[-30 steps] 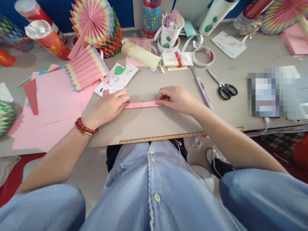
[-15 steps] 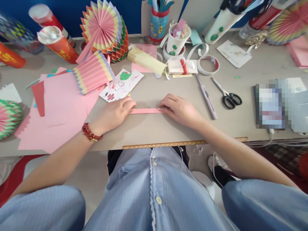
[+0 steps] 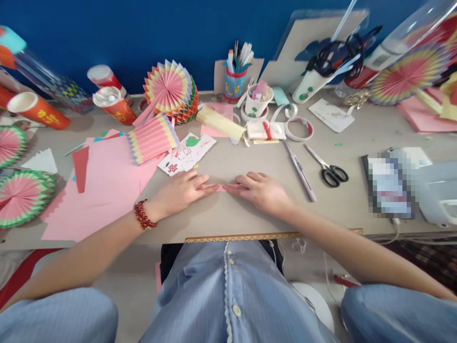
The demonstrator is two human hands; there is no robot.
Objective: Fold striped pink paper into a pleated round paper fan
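Observation:
A narrow folded pink paper strip (image 3: 224, 188) lies across the grey desk in front of me. My left hand (image 3: 183, 193) pinches its left end, and my right hand (image 3: 260, 190) pinches the right end. Only a short middle part of the strip shows between the fingertips. Just beyond my left hand is a white drawn-on card (image 3: 185, 153), with a pleated pink, yellow and purple paper (image 3: 152, 139) beside it. A big pink sheet (image 3: 107, 176) is spread out to the left. To the right of my right hand lie a pale cutter (image 3: 302, 176) and black-handled scissors (image 3: 330, 172).
Along the back stand a pleated paper rosette (image 3: 167, 85), a blue pencil cup (image 3: 235, 83), a white cup (image 3: 256, 107) and a tape roll (image 3: 299, 128). A phone (image 3: 391, 188) lies at right. Orange cups (image 3: 114, 107) stand at left.
The view has tilted up, showing more of the back wall. Both hands have moved inward along the strip, so less of it shows between them.

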